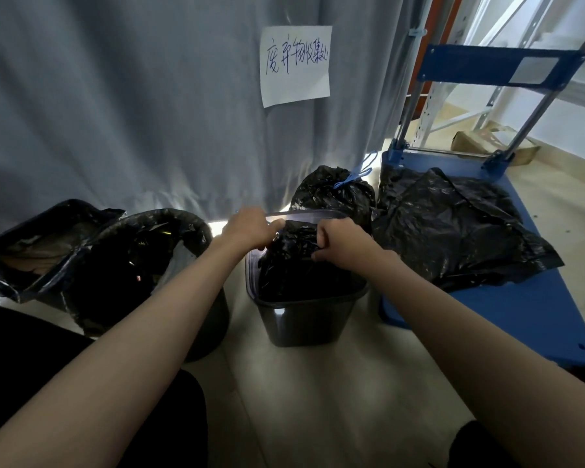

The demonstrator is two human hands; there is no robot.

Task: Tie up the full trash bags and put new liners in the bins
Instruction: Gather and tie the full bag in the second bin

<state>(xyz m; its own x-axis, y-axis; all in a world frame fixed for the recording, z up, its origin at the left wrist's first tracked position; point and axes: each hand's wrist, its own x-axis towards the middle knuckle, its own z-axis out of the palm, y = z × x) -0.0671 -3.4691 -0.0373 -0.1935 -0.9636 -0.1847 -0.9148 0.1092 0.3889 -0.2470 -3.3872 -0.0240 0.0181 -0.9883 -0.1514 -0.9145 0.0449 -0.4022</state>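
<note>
A dark square bin (304, 322) stands on the floor in the middle, with a black liner bag (294, 268) bunched up inside it. My left hand (250, 228) grips the bag's upper edge at the bin's far left rim. My right hand (338, 243) pinches a gathered fold of the same bag just to the right. Behind the bin sits a full black bag (331, 194) tied with a blue drawstring. To the left stand a round bin (169, 282) lined in black and full of trash, and another lined bin (38, 251).
A blue platform trolley (520, 309) stands on the right with loose black bags (453, 228) spread on its deck. A grey curtain (132, 96) with a handwritten paper sign (296, 64) hangs behind. Metal shelving and a cardboard box (493, 143) are at the far right.
</note>
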